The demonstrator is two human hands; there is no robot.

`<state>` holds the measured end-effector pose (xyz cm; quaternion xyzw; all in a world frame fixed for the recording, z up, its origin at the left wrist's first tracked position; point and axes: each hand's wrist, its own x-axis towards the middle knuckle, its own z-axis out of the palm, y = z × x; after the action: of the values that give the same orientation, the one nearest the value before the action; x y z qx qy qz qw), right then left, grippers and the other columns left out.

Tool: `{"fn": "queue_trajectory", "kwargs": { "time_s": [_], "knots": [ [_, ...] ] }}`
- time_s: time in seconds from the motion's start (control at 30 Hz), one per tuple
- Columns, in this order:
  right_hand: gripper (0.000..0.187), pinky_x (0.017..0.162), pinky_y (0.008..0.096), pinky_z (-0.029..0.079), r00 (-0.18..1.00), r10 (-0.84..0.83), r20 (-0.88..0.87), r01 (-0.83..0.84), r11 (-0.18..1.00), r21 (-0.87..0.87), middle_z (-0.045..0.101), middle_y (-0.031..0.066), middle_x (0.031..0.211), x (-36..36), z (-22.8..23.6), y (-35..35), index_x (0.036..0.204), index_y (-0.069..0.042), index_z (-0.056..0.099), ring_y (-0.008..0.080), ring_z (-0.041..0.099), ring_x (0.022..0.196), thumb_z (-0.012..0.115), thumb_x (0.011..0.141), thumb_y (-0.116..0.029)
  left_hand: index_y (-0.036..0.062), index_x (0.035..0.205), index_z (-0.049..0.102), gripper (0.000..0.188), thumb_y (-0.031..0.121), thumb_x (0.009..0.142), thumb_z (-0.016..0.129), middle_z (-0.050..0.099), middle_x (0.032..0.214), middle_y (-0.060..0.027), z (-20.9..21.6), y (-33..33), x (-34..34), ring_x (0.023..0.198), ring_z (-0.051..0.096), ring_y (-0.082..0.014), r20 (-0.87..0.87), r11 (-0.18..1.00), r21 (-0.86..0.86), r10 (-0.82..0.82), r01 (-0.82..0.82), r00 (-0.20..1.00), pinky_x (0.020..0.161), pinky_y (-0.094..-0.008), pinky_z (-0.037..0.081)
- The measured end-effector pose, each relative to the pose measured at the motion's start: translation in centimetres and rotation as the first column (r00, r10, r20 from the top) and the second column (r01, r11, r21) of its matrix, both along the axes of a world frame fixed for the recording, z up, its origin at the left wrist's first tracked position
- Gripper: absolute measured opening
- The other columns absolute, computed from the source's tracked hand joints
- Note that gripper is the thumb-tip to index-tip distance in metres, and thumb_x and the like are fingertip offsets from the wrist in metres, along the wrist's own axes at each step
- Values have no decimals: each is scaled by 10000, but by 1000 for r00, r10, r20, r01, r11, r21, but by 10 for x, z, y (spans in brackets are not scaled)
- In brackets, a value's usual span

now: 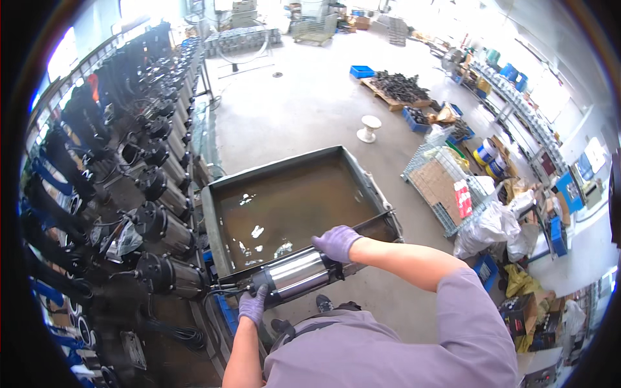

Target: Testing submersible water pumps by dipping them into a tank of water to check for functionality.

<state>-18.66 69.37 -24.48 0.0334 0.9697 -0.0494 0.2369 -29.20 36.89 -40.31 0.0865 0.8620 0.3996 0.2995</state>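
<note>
A submersible pump (296, 274) with a shiny steel barrel and dark ends lies on its side along the near edge of a water tank (223, 249). My left hand (253, 306), in a purple glove, grips the pump's left end from below, its thumb pointing up. Dark cables (223, 288) run leftward from that end. Over the right end, my gloved right hand (337, 244) is wrapped from above, with part of its fingers hidden. Murky brown water (291, 207) with patches of light foam fills the tank.
Several similar pumps (169, 239) with cables stand in a row close on my left. Beyond the tank is a white spool (369, 128) on the floor. To the right are a wire cage (446, 181), white sacks (488, 229) and a pallet of dark parts (398, 90).
</note>
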Motion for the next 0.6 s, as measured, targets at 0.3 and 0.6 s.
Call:
{"fn": "queue_trajectory", "kwargs": {
  "time_s": [0.3, 0.6],
  "knots": [
    [271, 905, 485, 581, 1000, 0, -14, 0, 1000, -27, 745, 226, 1106, -3, 7, 2, 1185, -48, 678, 392, 727, 1070, 625, 937, -142, -69, 1233, 684, 754, 607, 905, 742, 752, 1127, -197, 7, -2, 2, 1035, 708, -314, 11, 999, 42, 16, -16, 1000, 923, -413, 529],
    [220, 844, 495, 582, 976, 84, -201, -91, 995, -28, 762, 209, 989, 5, -12, 11, 1124, -55, 681, 413, 738, 980, 596, 950, -159, -59, 1249, 670, 699, 560, 930, 741, 747, 1117, -186, 17, 2, 3, 998, 702, -293, 43, 999, 25, 34, -35, 999, 899, -407, 537]
  ]
}}
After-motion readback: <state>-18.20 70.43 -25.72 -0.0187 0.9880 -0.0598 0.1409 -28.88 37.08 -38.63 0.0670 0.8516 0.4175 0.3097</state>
